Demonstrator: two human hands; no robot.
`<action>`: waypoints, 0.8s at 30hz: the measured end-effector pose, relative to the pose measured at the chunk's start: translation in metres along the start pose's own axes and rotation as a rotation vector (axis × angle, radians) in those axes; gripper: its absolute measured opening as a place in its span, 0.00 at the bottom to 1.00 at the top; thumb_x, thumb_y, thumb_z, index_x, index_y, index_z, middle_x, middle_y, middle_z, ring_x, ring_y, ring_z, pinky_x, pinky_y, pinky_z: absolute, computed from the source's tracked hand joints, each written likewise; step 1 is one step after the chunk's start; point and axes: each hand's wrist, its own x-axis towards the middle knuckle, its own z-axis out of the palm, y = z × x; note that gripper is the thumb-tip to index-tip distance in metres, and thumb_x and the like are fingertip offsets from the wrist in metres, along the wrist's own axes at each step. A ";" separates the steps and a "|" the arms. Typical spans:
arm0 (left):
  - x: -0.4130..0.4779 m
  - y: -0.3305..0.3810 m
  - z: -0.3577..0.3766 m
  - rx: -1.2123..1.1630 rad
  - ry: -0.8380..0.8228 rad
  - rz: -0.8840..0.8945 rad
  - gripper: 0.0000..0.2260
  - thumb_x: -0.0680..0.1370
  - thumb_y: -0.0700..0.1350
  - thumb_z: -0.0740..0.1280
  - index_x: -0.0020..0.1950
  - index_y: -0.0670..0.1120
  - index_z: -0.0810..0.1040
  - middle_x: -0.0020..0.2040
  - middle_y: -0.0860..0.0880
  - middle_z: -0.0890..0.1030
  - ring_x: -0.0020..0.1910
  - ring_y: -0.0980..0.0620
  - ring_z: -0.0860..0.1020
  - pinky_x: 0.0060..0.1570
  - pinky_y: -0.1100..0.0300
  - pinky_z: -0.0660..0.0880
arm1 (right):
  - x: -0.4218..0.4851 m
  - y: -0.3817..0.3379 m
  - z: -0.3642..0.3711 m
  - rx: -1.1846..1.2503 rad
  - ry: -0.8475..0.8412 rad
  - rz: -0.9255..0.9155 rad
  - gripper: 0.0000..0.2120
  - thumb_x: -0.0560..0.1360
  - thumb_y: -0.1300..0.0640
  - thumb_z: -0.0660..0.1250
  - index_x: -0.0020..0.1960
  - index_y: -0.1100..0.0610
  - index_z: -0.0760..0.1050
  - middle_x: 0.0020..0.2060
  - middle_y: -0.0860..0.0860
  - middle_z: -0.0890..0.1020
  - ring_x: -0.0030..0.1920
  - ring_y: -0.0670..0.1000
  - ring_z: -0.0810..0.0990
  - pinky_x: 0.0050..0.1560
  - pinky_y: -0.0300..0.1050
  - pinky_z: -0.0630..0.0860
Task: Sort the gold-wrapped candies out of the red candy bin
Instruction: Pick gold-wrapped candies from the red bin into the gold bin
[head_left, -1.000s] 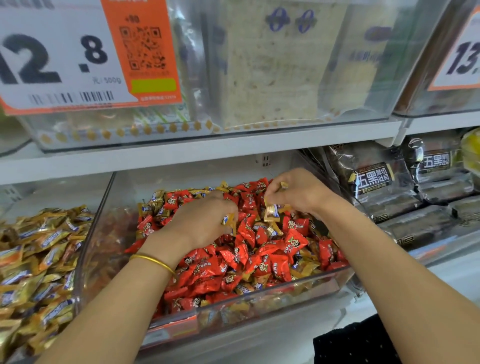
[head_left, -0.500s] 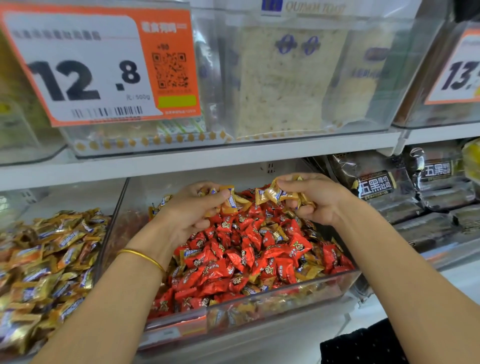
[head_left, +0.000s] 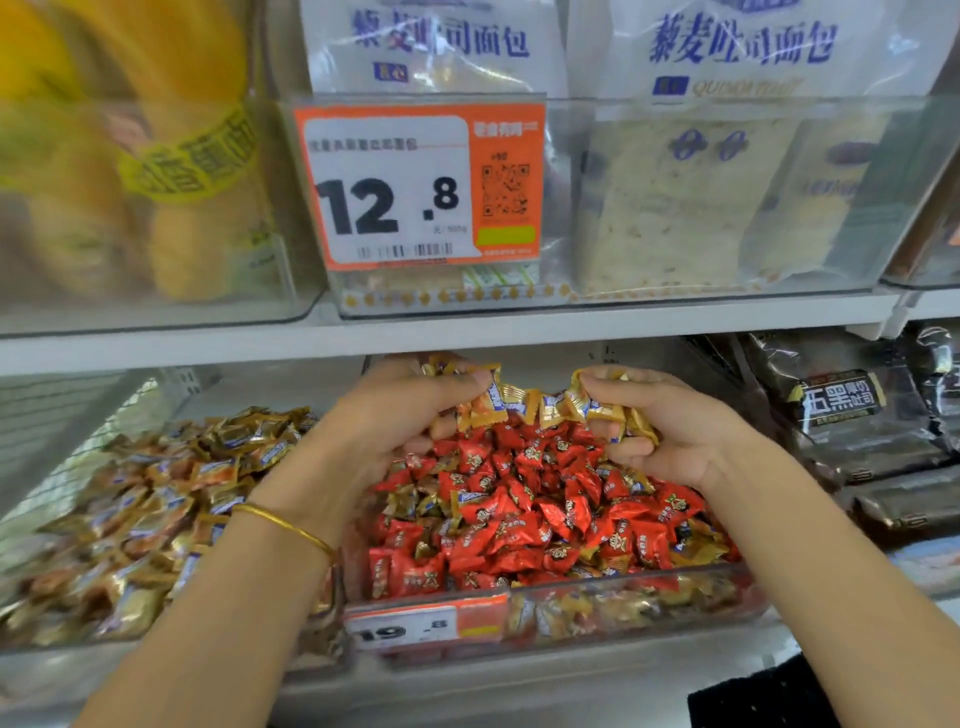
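Note:
A clear bin (head_left: 571, 608) on the lower shelf is heaped with red-wrapped candies (head_left: 535, 519), with gold-wrapped ones mixed in along the edges and under the pile. My left hand (head_left: 395, 421) is raised over the back of the bin and grips a bunch of gold-wrapped candies (head_left: 488, 400). My right hand (head_left: 670, 426) is beside it at the same height, holding another bunch of gold candies (head_left: 597, 405). The two bunches nearly touch between the hands. A gold bangle circles my left wrist.
To the left stands a bin of gold-wrapped candies (head_left: 156, 509). Dark packaged bread (head_left: 852, 415) lies to the right. The shelf above (head_left: 467, 327) carries clear bins of bread and a 12.8 price tag (head_left: 415, 187). A 19.8 tag (head_left: 410, 626) hangs on the red bin's front.
Both hands rose from the red pile with gold candies gathered in them and came closer together. The camera tilted upward, so more of the upper shelf shows.

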 end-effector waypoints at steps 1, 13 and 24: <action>-0.008 0.000 -0.013 0.056 0.012 0.015 0.07 0.76 0.46 0.68 0.40 0.46 0.74 0.19 0.53 0.66 0.17 0.57 0.60 0.17 0.67 0.55 | -0.002 0.002 0.013 -0.016 -0.032 -0.003 0.08 0.64 0.62 0.69 0.43 0.58 0.77 0.31 0.51 0.73 0.22 0.44 0.67 0.17 0.32 0.55; -0.061 -0.072 -0.166 -0.079 0.506 -0.026 0.06 0.76 0.45 0.67 0.51 0.44 0.76 0.27 0.52 0.77 0.23 0.56 0.70 0.24 0.66 0.63 | 0.022 0.043 0.220 -0.765 -0.219 -0.283 0.02 0.75 0.61 0.67 0.47 0.57 0.77 0.41 0.50 0.80 0.40 0.48 0.80 0.31 0.36 0.70; -0.076 -0.054 -0.166 -0.156 0.317 0.046 0.20 0.81 0.53 0.52 0.71 0.47 0.67 0.70 0.48 0.69 0.70 0.47 0.66 0.72 0.49 0.54 | 0.020 0.043 0.225 -0.649 -0.216 -0.088 0.19 0.81 0.60 0.59 0.71 0.58 0.64 0.69 0.55 0.69 0.68 0.54 0.69 0.59 0.49 0.75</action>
